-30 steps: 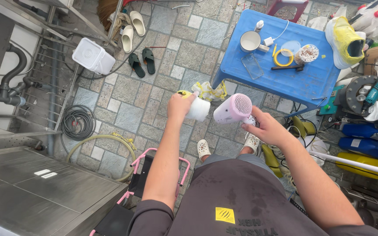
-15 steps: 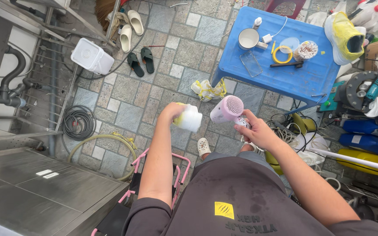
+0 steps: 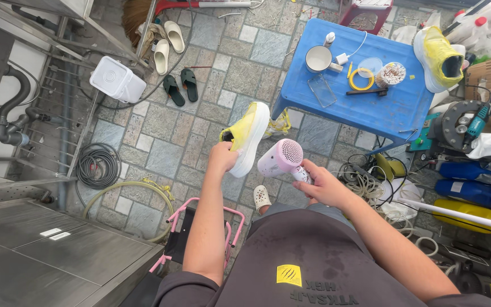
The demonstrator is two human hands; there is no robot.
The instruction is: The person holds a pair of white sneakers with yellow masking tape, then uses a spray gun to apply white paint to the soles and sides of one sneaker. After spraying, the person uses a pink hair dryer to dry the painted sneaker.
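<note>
Yellow shoe with white sole held up in the air by the left hand, fingers closed around its heel end, toe pointing away from the body. Right hand grips the handle of a pink hair dryer, just right of the shoe, nozzle end nearly touching the sole. Beyond the shoe: blue worktop carrying a second yellow shoe, a mug, a yellow cable coil. Left of the shoe, on the stone floor: coiled hose, dark sandals, white tub.
</note>
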